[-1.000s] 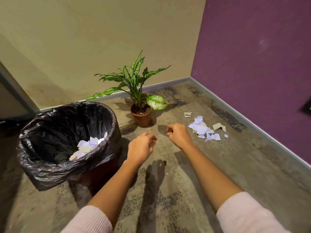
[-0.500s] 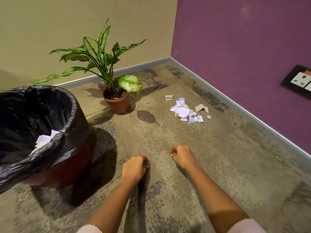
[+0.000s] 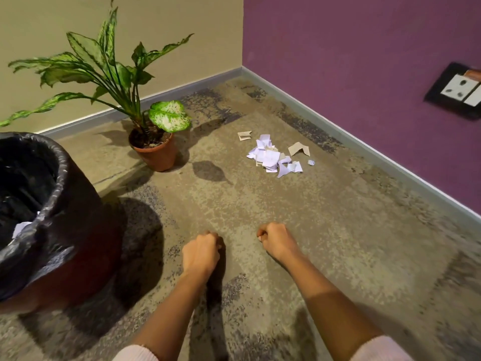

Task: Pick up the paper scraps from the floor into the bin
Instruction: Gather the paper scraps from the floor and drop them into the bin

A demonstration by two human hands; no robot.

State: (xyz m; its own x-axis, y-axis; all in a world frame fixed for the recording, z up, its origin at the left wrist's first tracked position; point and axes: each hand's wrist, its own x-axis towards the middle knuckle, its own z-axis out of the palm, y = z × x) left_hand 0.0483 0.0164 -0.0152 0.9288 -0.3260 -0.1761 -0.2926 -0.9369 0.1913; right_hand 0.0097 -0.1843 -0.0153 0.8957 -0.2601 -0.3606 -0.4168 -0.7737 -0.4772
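Potted plant (image 3: 153, 142) with long green leaves in a brown pot near the beige wall (image 3: 130, 35), purple wall (image 3: 351, 61) on the right, black-framed wall socket (image 3: 458, 91) on it, grey skirting (image 3: 364, 149) below

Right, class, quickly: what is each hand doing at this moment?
Left hand: closed in a loose fist, nothing visible in it.
Right hand: closed in a fist; whether the fingers hold a scrap cannot be told.

Head view: single wide-angle, worn high.
Looks forward and down over floor (image 3: 299, 230) toward room corner; forearms nearest, walls farthest.
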